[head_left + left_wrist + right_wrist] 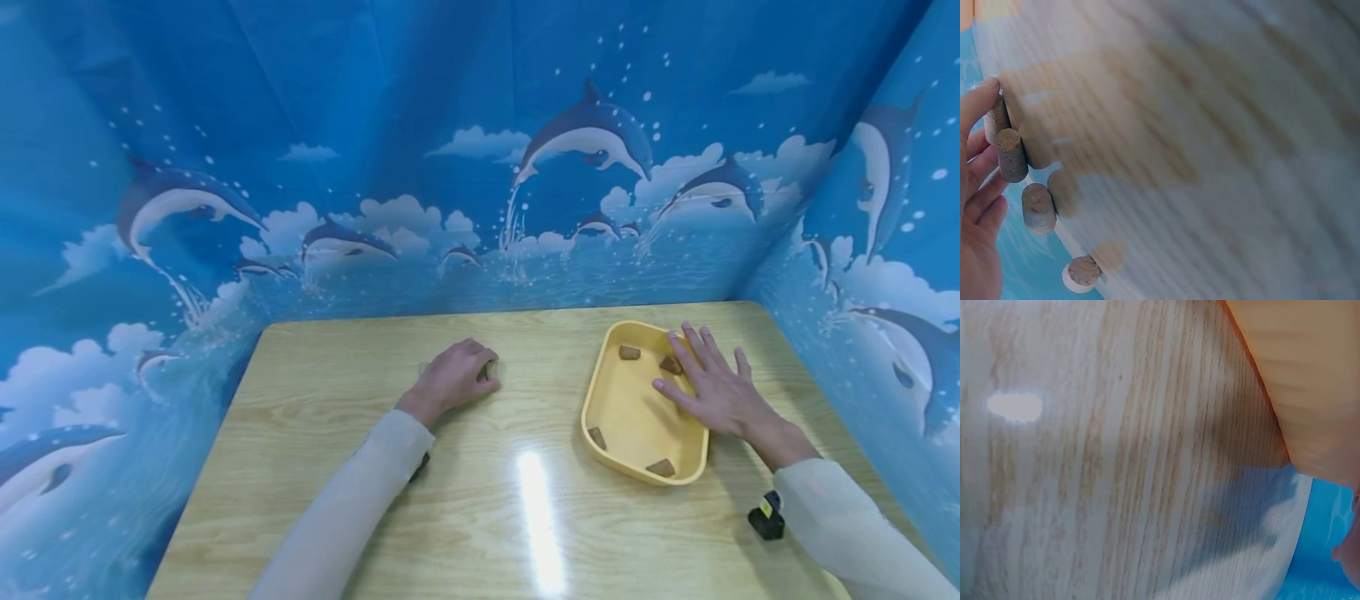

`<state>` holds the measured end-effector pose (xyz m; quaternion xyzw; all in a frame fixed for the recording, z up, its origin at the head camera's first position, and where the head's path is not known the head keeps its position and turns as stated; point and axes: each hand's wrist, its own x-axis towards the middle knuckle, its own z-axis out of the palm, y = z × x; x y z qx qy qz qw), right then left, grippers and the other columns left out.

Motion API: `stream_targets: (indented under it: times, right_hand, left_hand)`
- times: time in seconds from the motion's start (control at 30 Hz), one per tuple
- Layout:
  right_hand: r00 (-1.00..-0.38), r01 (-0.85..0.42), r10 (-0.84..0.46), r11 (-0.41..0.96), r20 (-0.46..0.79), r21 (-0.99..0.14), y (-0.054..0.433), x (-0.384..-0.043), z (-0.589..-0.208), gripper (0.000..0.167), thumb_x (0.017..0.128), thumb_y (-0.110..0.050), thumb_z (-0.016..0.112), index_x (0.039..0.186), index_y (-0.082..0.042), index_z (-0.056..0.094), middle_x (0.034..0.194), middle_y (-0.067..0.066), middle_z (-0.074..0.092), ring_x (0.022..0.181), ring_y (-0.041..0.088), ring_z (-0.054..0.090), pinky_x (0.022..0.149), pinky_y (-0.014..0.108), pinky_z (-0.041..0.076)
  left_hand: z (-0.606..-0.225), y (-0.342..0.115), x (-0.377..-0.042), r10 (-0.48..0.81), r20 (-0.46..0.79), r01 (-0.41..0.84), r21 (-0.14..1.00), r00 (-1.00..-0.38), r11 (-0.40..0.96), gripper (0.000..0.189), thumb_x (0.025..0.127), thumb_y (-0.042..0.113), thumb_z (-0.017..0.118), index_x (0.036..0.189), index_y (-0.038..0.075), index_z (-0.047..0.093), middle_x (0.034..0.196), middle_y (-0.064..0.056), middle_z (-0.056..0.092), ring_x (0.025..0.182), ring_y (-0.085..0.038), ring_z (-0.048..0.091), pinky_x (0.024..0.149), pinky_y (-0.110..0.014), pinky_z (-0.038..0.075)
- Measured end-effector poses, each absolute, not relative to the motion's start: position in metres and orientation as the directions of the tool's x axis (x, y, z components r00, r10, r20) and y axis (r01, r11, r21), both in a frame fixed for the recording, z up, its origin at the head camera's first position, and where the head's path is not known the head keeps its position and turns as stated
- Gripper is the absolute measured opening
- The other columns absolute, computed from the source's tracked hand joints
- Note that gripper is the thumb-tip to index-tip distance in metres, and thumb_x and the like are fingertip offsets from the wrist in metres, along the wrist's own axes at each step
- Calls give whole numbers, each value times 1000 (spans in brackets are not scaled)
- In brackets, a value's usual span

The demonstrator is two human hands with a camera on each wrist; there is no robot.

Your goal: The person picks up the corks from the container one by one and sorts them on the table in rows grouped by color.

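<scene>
My left hand [452, 379] is low on the table left of the tray, with fingers and thumb curled round a cork [997, 119]. A second cork [1011, 156] stands right beside those fingers in the left wrist view. Two more, a rounded cork [1039, 208] and a paler-sided cork [1082, 273], stand nearer the wrist; the hand hides them in the head view. Fingers spread, my right hand [716, 392] lies over the right rim of the yellow tray [637, 412]. Brown corks [662, 468] lie near the tray's corners, one [671, 364] partly behind the fingers.
The wood-grain table [315, 450] ends at a blue dolphin-print curtain [420, 167] along the back and both sides. A bright light reflection [542, 525] falls on the tabletop in front of the tray. A black wrist device [767, 517] hangs under the right sleeve.
</scene>
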<state>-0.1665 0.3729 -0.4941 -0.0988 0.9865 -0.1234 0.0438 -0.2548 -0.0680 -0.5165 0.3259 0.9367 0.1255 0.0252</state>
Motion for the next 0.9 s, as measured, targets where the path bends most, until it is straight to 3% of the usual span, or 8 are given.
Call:
stream_targets:
  times: [0.23,0.47,0.9]
  right_hand:
    - [-977,-186,-207,950,-61,-250,372,-166,-494,95,111,-62,48,176,-13,0,183,18,-9,168,51,-1,122,89,1]
    - [-976,-184,-206,950,-63,-253,372,-166,-493,95,111,-62,48,176,-14,-1,183,18,-10,168,50,-3,122,89,1]
    - [-976,-188,-209,950,-59,-248,373,-167,-494,95,110,-61,49,176,-14,0,183,18,-8,168,52,0,122,89,1]
  left_hand:
    - [-510,-66,-256,625,27,611,248,-780,752,54,103,46,76,145,13,68,142,-6,71,141,-26,62,126,-42,47]
    - [-496,-50,-255,674,44,661,248,-738,708,57,104,50,72,148,15,65,150,-7,67,148,-27,57,130,-44,42]
    - [-480,3,-240,778,73,773,209,-624,599,52,106,49,71,148,19,66,149,-1,69,143,-20,61,127,-38,47]
